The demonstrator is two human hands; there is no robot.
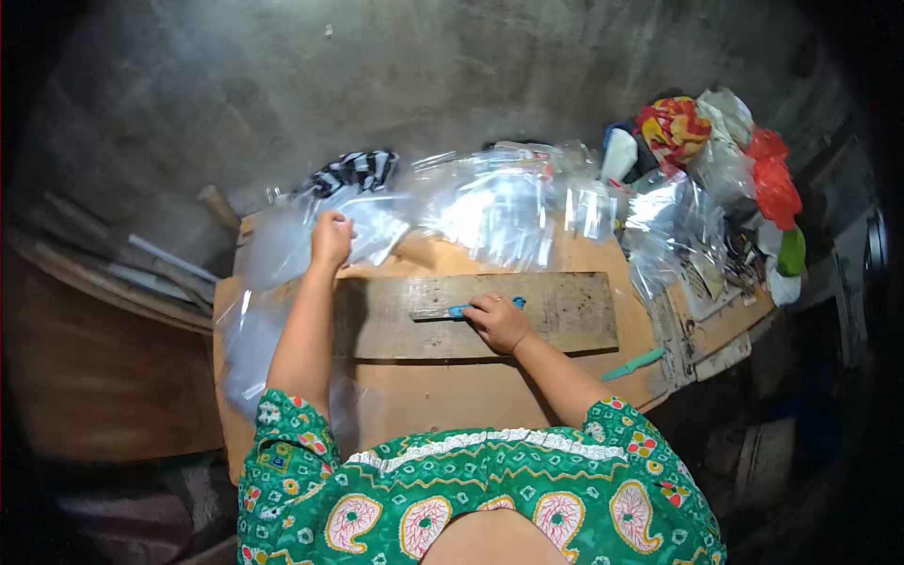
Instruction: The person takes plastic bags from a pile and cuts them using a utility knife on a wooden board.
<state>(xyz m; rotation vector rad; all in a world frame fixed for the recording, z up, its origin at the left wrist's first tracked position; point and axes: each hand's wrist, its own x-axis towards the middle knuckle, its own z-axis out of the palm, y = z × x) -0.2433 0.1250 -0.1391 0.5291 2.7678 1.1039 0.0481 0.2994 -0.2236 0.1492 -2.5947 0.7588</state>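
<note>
My right hand (pixel 499 323) is closed around a blue utility knife (pixel 459 312), which lies low over the wooden board (pixel 565 311). Its metal blade points left. My left hand (pixel 331 241) is closed at the back left of the table, its fingers pinching the clear plastic sheets (pixel 367 209). More of this thin, see-through plastic (pixel 252 348) spreads under and beside my left forearm, down to the table's left edge.
Stacked clear plastic (pixel 494 207) lies behind the board. A green-handled knife (pixel 634 364) rests at the table's right edge. Stuffed bags, one of them red (pixel 774 179), pile up at the back right. Black-and-white cloth (pixel 356 173) sits by the wall.
</note>
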